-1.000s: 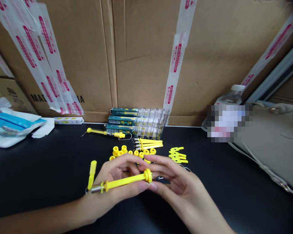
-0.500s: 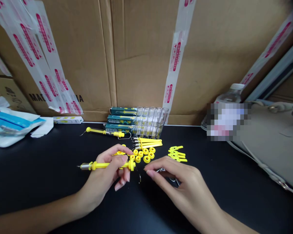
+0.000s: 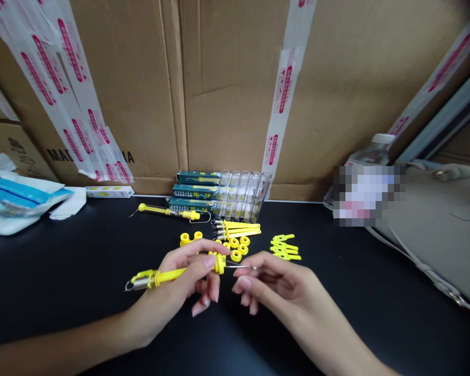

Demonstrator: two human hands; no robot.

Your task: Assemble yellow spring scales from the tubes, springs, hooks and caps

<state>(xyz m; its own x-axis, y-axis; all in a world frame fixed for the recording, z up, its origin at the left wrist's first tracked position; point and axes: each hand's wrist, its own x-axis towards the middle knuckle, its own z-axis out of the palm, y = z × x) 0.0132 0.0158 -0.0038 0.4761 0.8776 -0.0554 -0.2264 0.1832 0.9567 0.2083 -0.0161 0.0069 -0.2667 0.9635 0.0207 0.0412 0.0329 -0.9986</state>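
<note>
My left hand (image 3: 184,277) is closed around a yellow spring scale (image 3: 170,275), which lies nearly level across the fingers. Its left end has a silver cylinder and a wire loop. From its right end cap a thin metal hook (image 3: 237,267) reaches to my right hand (image 3: 278,292), whose thumb and index finger are closed about it. Behind the hands lie several yellow rings (image 3: 235,256) and yellow caps (image 3: 185,238), partly covered by my left fingers. Several yellow strips with springs (image 3: 243,230) lie farther back, and forked yellow pieces (image 3: 285,249) to the right.
Another spring scale (image 3: 168,212) rests at the back left. Clear tubes (image 3: 245,190) stand before green boxes (image 3: 194,191). A blue-and-white bag (image 3: 19,196) lies far left; a bottle (image 3: 378,151) and a grey bag (image 3: 434,224) are at right. A cardboard box (image 3: 227,104) walls the back.
The spring scale has shifted slightly right and turned, so its wire loop now shows. My right fingers have come to the hook at its end, which earlier hung down, apart from them.
</note>
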